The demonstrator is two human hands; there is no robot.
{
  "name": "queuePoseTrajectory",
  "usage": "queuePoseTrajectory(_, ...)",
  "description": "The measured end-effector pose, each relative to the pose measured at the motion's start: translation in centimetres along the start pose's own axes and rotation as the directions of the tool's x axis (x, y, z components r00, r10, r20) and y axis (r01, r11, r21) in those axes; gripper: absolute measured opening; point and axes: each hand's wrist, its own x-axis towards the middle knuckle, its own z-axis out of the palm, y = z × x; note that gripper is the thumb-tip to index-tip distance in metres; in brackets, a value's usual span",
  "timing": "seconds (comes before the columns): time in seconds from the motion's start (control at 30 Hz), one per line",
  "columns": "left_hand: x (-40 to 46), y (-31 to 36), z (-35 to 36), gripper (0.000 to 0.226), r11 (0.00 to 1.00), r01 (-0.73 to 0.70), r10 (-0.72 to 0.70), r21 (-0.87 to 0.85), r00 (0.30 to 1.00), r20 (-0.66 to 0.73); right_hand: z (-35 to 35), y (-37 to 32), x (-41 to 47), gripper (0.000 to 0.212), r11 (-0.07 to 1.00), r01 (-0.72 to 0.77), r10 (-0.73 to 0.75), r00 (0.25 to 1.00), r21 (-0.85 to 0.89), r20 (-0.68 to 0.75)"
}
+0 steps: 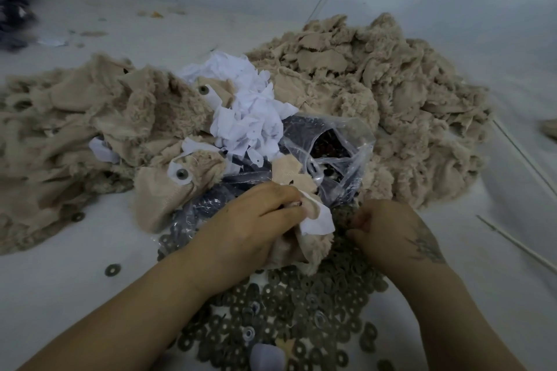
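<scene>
Your left hand (pixel 250 226) grips a beige plush piece (pixel 304 250) low in the middle of the tabletop (pixel 60 295). Its fingers (pixel 286 199) are curled over the top edge, where a white patch (pixel 318 221) folds against the fabric. The plush piece lies right in front of you. It touches the near edge of a clear plastic bag (pixel 340 156) holding small dark parts, and it rests on a spread of grey washers (pixel 301 304).

Your right hand (pixel 398 235) sits just beside the piece on the washers, with its fingers bent down and inward. Whether they pinch a washer or hold nothing cannot be told.

Behind the bag, a heap of white scraps (pixel 250 105) lies between 2 mounds of beige plush, the left mound (pixel 75 117) and the right mound (pixel 376 84). Left of the bag lies another plush cut (pixel 162 190), with a round stud (pixel 181 173) set through a white disc. 1 stray washer (pixel 112 270) lies apart on your left, and a thin stick (pixel 518 245) lies on your right.
</scene>
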Motion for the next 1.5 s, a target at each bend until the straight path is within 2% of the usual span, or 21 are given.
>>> queuePoseTrajectory(0.1,-0.1,0.0,-0.1,0.027,1.000,0.003,-0.003,-0.002,1.000,0.015,-1.1,-0.3,0.3,0.016,0.997,0.031,-0.029,0.999,-0.064,0.036)
queuePoseTrajectory(0.23,0.1,-0.2,-0.4,0.025,1.000,0.015,-0.015,0.007,1.000,0.006,-1.7,-0.5,0.6,0.024,0.987,0.150,-0.156,0.977,-0.055,-0.145)
queuePoseTrajectory(0.27,0.2,-0.2,-0.4,0.025,1.000,0.014,-0.014,0.004,1.000,0.002,-1.8,-0.6,0.8,0.025,0.984,0.177,-0.179,0.972,-0.029,-0.153)
queuePoseTrajectory(0.37,0.6,-0.3,-0.5,0.023,1.000,0.009,-0.009,-0.025,1.000,-0.009,-2.3,-1.8,1.3,0.022,0.935,0.274,-0.245,0.958,0.223,-0.149)
queuePoseTrajectory(0.43,0.9,-0.2,-0.6,0.024,1.000,0.012,-0.013,-0.024,1.000,-0.025,-2.5,-3.3,1.0,0.020,0.788,0.363,-0.275,0.930,0.498,-0.244)
queuePoseTrajectory(0.5,1.1,-0.2,-0.7,0.028,1.000,0.022,-0.022,-0.004,0.997,-0.070,-2.3,-4.7,0.8,0.013,0.633,0.453,-0.296,0.891,0.628,-0.344)
queuePoseTrajectory(0.57,1.4,-0.1,-0.9,0.031,0.999,0.042,-0.040,0.015,0.991,-0.128,-1.8,-5.5,0.9,0.020,0.606,0.588,-0.361,0.803,0.535,-0.473)
queuePoseTrajectory(0.63,1.7,0.0,-1.2,0.025,0.997,0.070,-0.062,0.036,0.982,-0.178,-1.3,-6.0,1.1,0.025,0.597,0.658,-0.395,0.739,0.458,-0.546)
queuePoseTrajectory(0.77,1.8,0.1,-1.3,0.017,0.985,0.143,-0.118,0.097,0.967,-0.228,-0.3,-5.7,1.4,0.028,0.546,0.717,-0.406,0.679,0.434,-0.611)
queuePoseTrajectory(0.97,1.9,0.4,-1.5,0.021,0.958,0.256,-0.222,0.132,0.949,-0.224,0.2,-5.5,1.7,0.018,0.516,0.782,-0.424,0.588,0.350,-0.688)
queuePoseTrajectory(1.17,2.2,0.5,-1.7,0.015,0.963,0.258,-0.231,0.075,0.938,-0.258,0.6,-5.4,1.8,0.022,0.478,0.808,-0.408,0.552,0.345,-0.727)
queuePoseTrajectory(1.33,2.3,0.6,-1.7,0.011,0.951,0.308,-0.292,0.016,0.915,-0.280,0.9,-5.4,1.8,0.023,0.449,0.808,-0.377,0.559,0.382,-0.739)
queuePoseTrajectory(1.5,2.1,0.8,-1.7,0.012,0.917,0.398,-0.390,-0.027,0.880,-0.272,0.7,-5.2,1.9,0.026,0.420,0.811,-0.424,0.572,0.407,-0.702)
